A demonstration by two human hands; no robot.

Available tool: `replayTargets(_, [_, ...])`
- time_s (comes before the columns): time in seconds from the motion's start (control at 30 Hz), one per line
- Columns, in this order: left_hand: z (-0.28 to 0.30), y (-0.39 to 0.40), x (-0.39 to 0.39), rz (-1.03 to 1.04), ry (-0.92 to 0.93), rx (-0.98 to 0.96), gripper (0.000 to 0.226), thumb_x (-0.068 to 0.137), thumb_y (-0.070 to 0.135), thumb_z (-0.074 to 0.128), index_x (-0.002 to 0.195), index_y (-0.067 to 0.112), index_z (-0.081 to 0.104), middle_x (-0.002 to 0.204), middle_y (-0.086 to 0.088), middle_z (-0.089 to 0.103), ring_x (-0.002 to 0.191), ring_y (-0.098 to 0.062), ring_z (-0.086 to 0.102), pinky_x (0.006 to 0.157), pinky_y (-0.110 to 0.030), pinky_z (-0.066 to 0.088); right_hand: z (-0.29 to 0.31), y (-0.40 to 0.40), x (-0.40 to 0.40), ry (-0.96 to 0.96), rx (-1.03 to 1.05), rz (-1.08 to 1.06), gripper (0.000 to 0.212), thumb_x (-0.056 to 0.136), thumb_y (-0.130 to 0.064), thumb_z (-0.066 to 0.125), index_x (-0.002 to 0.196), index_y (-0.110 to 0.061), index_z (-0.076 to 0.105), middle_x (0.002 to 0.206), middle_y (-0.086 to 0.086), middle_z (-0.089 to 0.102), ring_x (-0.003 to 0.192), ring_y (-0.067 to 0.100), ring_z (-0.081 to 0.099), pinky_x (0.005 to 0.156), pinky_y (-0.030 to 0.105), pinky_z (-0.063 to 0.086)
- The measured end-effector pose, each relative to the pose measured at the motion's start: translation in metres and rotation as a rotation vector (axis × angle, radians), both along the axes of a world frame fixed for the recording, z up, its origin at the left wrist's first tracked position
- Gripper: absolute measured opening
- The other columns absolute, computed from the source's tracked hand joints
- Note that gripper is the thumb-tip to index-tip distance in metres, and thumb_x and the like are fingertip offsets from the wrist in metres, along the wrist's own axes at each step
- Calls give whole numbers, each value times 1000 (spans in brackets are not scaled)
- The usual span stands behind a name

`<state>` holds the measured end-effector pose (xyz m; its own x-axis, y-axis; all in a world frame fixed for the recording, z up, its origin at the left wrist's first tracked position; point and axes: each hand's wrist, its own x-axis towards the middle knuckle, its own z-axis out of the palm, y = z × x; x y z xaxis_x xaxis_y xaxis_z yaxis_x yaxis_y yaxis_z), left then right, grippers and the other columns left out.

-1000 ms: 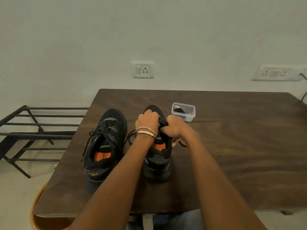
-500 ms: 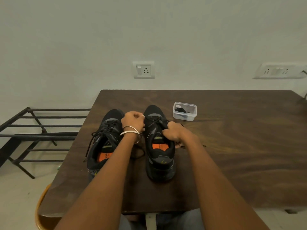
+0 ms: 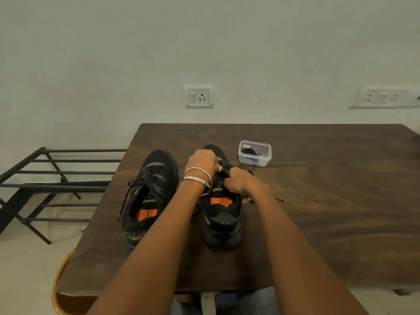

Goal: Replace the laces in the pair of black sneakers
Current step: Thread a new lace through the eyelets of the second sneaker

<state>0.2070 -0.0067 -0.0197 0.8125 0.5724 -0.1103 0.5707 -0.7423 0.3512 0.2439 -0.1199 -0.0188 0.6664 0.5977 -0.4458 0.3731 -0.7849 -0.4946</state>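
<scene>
On the dark wooden table (image 3: pixel 318 212) by a pale wall (image 3: pixel 204 42), both hands' fingers (image 3: pixel 210 159) pinch the right sneaker's (image 3: pixel 221 221) lace (image 3: pixel 223 170).

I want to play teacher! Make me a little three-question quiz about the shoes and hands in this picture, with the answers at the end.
1. True or false: both hands are working on the sneaker nearer the plastic box.
2. Which wrist wears the bangles? A) left B) right C) neither
3. Fill in: the insoles inside both sneakers are black and ____.

Key:
1. True. The left hand and right hand grip the lace over the right sneaker, which stands beside the plastic box. The left sneaker sits untouched, its lace loose.
2. A. The bangles circle the left wrist.
3. Orange.
</scene>
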Motion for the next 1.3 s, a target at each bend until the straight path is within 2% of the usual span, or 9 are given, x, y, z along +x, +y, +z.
replayTargets(0.17, [-11,3,-11,148,-223,-241,27,99,12,45,112,-1,66,115,-19,62,108,-36,58,94,-39,48,1,0,-2,8,-8,0,12,98,-21,46,103,-11,48,112,17,55,89,29,57,52,32,47])
replayTargets(0.27, [-11,26,-20,490,-595,-713,30,95,11,44,73,2,64,79,-17,64,75,-32,64,67,-35,52,2,-1,-3,8,2,-1,11,98,-21,46,102,-12,48,114,18,56,91,29,57,55,32,49])
replayTargets(0.33, [-11,45,-27,669,-758,-845,33,95,13,44,63,12,55,68,-8,57,64,-28,60,59,-33,47,3,-1,-4,2,5,-2,10,99,-21,45,102,-12,48,114,17,55,92,28,56,60,33,49])
replayTargets(0.47, [-13,44,-42,539,-750,-448,18,93,19,56,78,14,63,79,-4,62,82,-26,58,78,-35,48,5,-1,-6,-10,-6,6,11,100,-22,43,102,-11,45,113,16,50,94,27,50,61,30,44])
replayTargets(0.6, [-13,40,-31,170,-673,-30,13,89,26,62,95,22,73,101,-5,65,95,-26,60,90,-41,48,7,-2,-6,-9,-9,9,11,100,-21,43,102,-11,46,113,16,52,99,28,53,74,34,47])
replayTargets(0.77, [-12,12,-18,-131,-170,152,22,94,25,58,109,21,73,111,-5,66,102,-27,61,90,-40,51,7,-1,-7,-17,-29,18,12,100,-22,45,102,-10,47,116,18,57,91,27,57,60,32,50])
replayTargets(1.03, [-12,0,-15,-4,-169,67,22,93,11,49,101,8,70,106,-12,64,96,-32,61,88,-42,51,4,1,-5,-30,-16,6,12,100,-23,45,101,-12,47,111,15,53,96,27,53,76,35,47])
replayTargets(1.13, [-14,5,-17,153,-404,-181,23,95,9,46,96,5,69,105,-14,68,98,-30,61,89,-39,50,3,1,-6,-15,-11,-10,10,100,-23,46,101,-13,46,113,15,54,97,28,54,78,35,45])
replayTargets(1.3, [23,8,-21,495,-1208,-1204,31,100,-2,32,78,10,50,66,-7,57,52,-19,58,51,-27,47,0,3,-5,20,10,-50,9,97,-23,47,100,-14,49,124,18,57,111,33,60,84,39,51])
